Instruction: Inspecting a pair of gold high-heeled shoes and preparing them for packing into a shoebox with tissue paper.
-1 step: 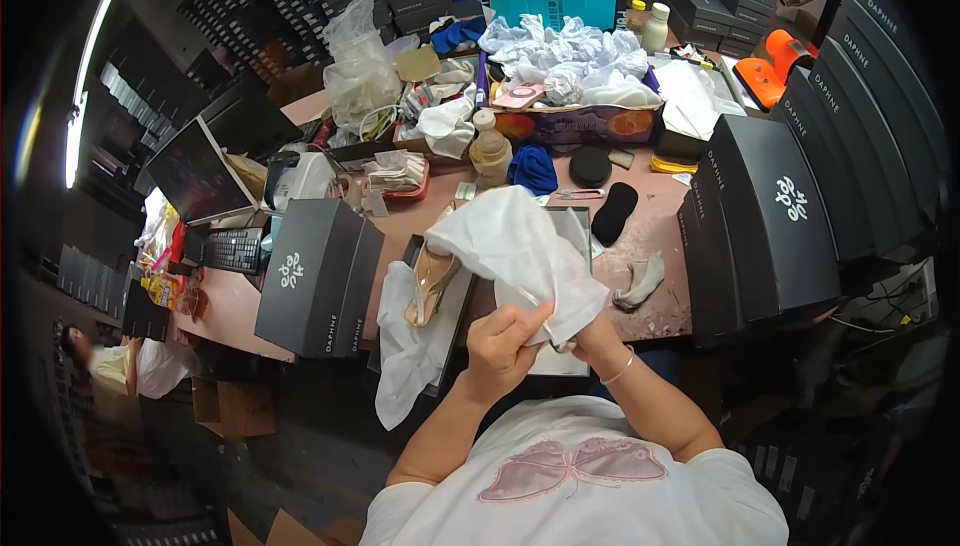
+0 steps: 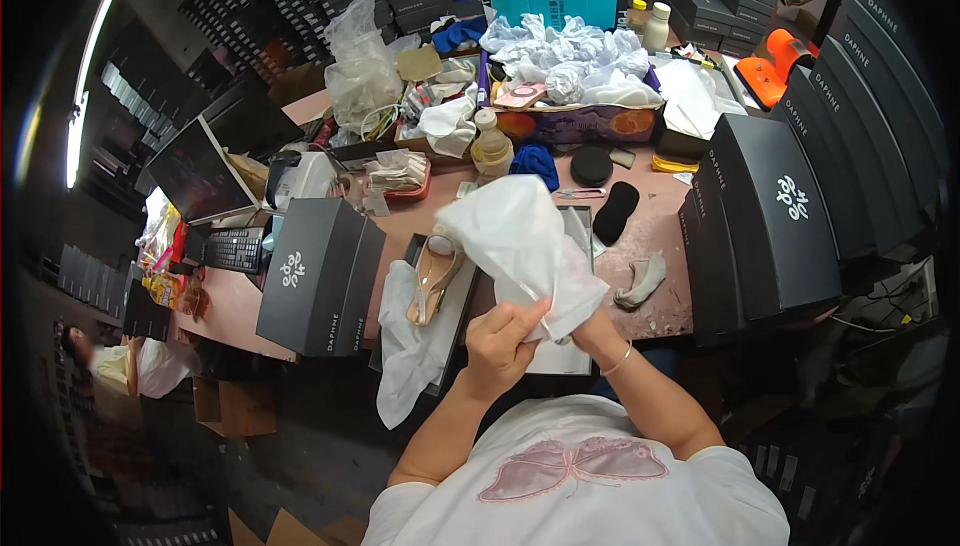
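A thin white cloth bag (image 2: 515,246) hangs spread out above the bench, in front of me. My left hand (image 2: 502,344) is closed, pinching the bag's near edge between thumb and fingers. My right hand (image 2: 598,338) reaches in at the bag's near right end. Its fingers are covered by the white cloth, so their grip is hidden. To the left, a beige sandal (image 2: 432,281) with a round ornament lies in a dark open shoebox (image 2: 455,341). White wrapping (image 2: 400,346) spills over that box's left side. Beneath the bag, another open box (image 2: 580,214) is partly covered.
Closed dark shoeboxes stand at left (image 2: 315,281) and right (image 2: 765,231). At the back, a purple carton (image 2: 590,124) holds crumpled white paper. A bottle (image 2: 490,151), a blue cloth (image 2: 534,166), a round black tin (image 2: 591,165) and a grey scrap (image 2: 642,281) lie about the bench.
The far part of the white bag has lifted slightly away from me and opened out, uncovering more of the sandal's ornament. Both hands stay nearly where they were.
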`<state>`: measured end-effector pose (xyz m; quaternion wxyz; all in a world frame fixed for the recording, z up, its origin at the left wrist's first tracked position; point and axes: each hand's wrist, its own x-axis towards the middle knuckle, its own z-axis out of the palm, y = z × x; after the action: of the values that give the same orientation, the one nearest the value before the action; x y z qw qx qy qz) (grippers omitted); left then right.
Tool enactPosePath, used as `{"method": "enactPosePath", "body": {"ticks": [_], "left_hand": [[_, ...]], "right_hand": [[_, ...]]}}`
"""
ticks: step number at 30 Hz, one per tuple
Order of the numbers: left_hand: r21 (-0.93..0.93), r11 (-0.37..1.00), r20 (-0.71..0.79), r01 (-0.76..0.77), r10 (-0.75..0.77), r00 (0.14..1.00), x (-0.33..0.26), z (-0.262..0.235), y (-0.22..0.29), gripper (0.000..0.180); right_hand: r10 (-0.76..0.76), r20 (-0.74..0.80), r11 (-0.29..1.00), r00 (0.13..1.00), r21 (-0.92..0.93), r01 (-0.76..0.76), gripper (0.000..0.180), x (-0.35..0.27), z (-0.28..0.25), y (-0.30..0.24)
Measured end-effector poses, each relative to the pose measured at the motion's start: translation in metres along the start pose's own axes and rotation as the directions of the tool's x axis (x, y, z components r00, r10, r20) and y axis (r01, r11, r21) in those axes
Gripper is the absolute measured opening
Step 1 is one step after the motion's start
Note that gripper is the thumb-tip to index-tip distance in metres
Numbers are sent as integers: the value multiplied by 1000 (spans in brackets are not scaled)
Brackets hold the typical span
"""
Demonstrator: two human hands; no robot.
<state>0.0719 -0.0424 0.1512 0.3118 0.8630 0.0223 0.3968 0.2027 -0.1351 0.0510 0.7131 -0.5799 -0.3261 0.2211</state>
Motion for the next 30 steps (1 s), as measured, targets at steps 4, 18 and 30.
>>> {"method": "enactPosePath", "body": {"ticks": [4,18,30], "left_hand": [[-16,997,25,73,-72,997,-20,3,-10,48],[-110,887,117,449,-437,892,-21,-6,-26,40],[-87,856,214,510,-484,849,-29,12,-14,55]], "right_hand": [[352,161,789,922,478,-385,38,7,-1,-17],[407,621,-22,670,740,-673,48,-48,-32,-43],[395,647,22,652,703,-711,57,-55,-24,-49]]}}
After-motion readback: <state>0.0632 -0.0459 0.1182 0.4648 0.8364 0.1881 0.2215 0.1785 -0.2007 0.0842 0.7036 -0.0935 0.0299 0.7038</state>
